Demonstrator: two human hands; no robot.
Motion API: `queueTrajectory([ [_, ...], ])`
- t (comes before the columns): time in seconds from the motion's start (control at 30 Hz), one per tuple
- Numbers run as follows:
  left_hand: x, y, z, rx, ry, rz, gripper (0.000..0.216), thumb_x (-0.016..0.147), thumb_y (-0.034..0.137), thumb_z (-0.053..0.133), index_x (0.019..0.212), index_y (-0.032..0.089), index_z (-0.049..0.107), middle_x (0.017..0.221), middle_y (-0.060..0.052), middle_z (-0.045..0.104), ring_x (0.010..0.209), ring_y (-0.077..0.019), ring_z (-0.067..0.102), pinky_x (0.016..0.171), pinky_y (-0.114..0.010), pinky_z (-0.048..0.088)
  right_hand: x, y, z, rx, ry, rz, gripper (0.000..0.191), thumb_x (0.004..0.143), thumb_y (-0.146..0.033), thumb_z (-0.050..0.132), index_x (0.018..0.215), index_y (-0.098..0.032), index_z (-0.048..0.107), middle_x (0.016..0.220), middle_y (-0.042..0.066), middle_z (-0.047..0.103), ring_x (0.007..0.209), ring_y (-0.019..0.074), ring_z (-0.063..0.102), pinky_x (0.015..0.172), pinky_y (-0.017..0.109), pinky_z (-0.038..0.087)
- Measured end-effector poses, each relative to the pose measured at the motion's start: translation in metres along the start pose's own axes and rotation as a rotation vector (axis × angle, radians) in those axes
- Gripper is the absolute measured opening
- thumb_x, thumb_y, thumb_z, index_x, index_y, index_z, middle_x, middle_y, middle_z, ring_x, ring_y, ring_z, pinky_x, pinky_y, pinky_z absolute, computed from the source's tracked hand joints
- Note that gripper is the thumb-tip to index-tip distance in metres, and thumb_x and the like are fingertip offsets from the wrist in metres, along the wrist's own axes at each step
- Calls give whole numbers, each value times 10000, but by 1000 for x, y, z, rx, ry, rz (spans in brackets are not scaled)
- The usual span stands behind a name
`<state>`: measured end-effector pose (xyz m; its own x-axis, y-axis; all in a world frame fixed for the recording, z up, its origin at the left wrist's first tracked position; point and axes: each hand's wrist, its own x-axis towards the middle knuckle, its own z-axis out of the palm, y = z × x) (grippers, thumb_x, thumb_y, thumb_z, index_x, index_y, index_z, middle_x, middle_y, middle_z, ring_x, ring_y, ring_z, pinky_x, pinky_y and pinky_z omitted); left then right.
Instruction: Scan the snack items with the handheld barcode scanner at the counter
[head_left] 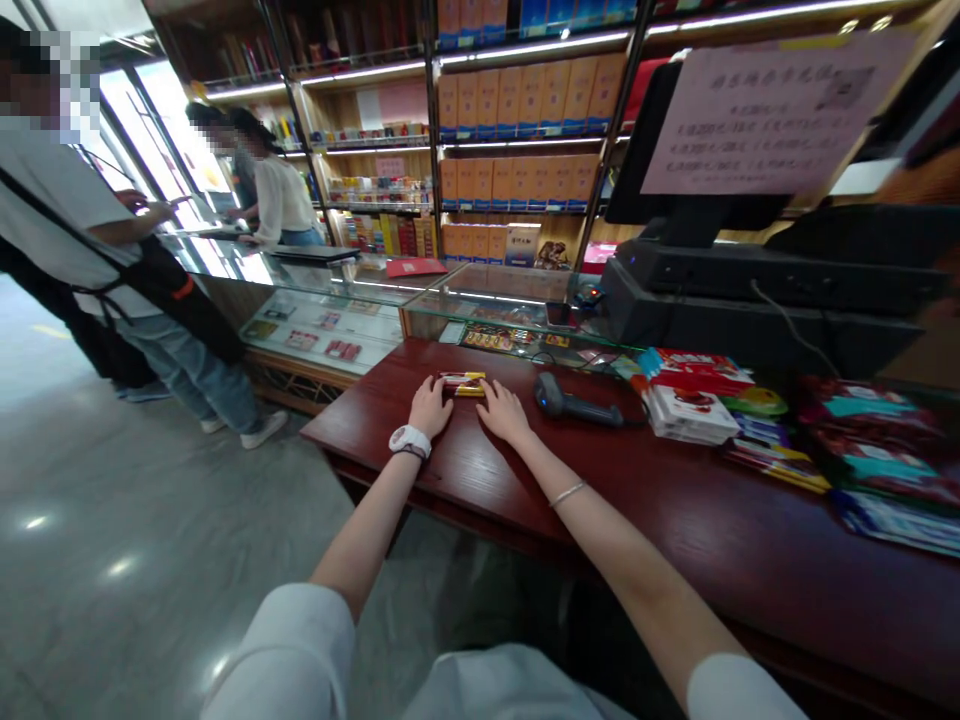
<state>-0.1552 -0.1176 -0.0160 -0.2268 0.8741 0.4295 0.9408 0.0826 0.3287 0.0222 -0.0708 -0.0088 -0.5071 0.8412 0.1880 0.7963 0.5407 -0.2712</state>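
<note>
Small yellow-and-dark-red wrapped snack bars (464,383) lie side by side on the dark red wooden counter (480,470). My left hand (430,408), with a white watch on its wrist, holds their left end between thumb and fingers. At their right end my right hand (505,411) has its fingers against the wrappers, closing on the bars from the other side. A black handheld barcode scanner (577,403) rests just right of my right hand, apart from it.
Snack packs and a white box (691,415) are piled at the counter's right. Behind stand a monitor (652,150) with a paper notice and a glass display case (517,300). People stand at the left, one in a dark apron (191,300). Stocked shelves line the back.
</note>
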Motion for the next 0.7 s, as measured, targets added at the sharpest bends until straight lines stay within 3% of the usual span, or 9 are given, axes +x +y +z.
queueTrajectory([
  [0.13, -2, -3, 4, 10, -33, -21, 478, 868, 233, 551, 1334, 134, 505, 1452, -204, 495, 1334, -293, 506, 1117, -454, 405, 2, -4, 6, -35, -64, 13, 591, 1004, -367, 369, 1569, -281, 218, 1615, 116, 291, 1462, 334, 315, 1163, 601, 239],
  [0.43, -4, -4, 7, -4, -57, -16, 470, 882, 204, 544, 1344, 122, 512, 1433, -193, 521, 1349, -293, 483, 1130, -442, 383, -1, -1, 7, -39, -80, -12, 589, 1013, -378, 327, 1574, -244, 207, 1610, 110, 303, 1480, 322, 279, 1180, 595, 202],
  [0.7, 0, -6, 1, -113, 67, -13, 280, 886, 231, 596, 1152, 145, 625, 1167, -156, 663, 1183, -281, 583, 1061, -428, 438, -4, -3, 3, 21, -35, -57, 605, 993, -304, 391, 1568, -226, 220, 1617, 133, 278, 1485, 295, 275, 1171, 588, 240],
])
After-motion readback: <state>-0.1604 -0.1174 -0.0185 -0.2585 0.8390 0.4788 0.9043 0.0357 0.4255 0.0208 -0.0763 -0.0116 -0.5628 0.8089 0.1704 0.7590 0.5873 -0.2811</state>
